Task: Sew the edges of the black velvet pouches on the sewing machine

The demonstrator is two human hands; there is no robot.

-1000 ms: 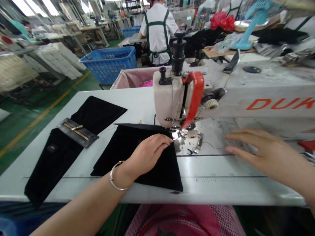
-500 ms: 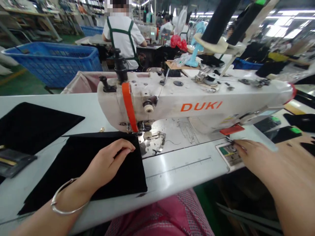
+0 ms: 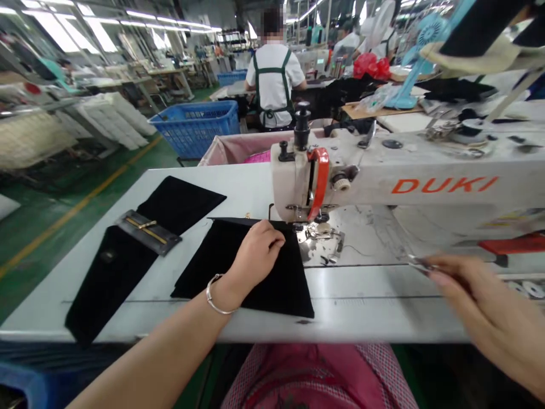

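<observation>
At right, the small silver metal tool [image 3: 419, 263] is blurred, partly covered by the right fingers [image 3: 452, 261].

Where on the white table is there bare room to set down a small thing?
Bare table shows in front, between the right cloth and right hand; behind, between the left cloth and machine; and along the left edge, beyond the left cloth. It is crowded where the left hand, right cloth and machine lie close together.
</observation>
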